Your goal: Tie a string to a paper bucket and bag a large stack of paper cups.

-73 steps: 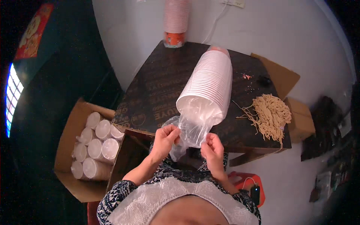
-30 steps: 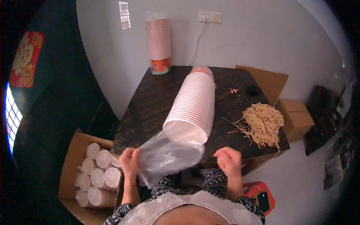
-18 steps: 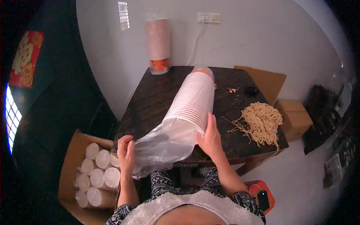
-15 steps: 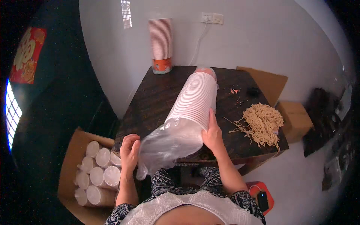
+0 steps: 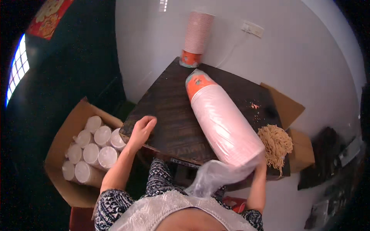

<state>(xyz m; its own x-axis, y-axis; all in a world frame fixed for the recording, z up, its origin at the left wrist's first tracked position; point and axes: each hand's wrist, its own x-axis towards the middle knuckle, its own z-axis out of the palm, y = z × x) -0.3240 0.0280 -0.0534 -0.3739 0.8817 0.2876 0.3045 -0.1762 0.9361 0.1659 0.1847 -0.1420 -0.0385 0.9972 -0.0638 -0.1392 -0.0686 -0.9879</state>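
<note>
The grip of the right hand (image 5: 262, 165) is being hidden by the cups (image 5: 226, 124), so unclear. The left hand (image 5: 142, 131) is being held curled, empty, over the table (image 5: 169, 111).

Dark table (image 5: 171, 115) with a smooth brown top, its left edge by the person's left hand (image 5: 143, 130). Across it lies a long cup stack (image 5: 227, 123) in clear wrap: the near end meets the right hand (image 5: 261, 165), mostly hidden behind it, and the orange far end points away, ahead and to the right of the left hand. Well beyond the left hand, at the far corner, stands an upright cup stack (image 5: 197, 34). Just past the right hand sits a heap of beige strings (image 5: 275, 143); farther out, scattered pinkish crumbs (image 5: 254, 106).
</note>
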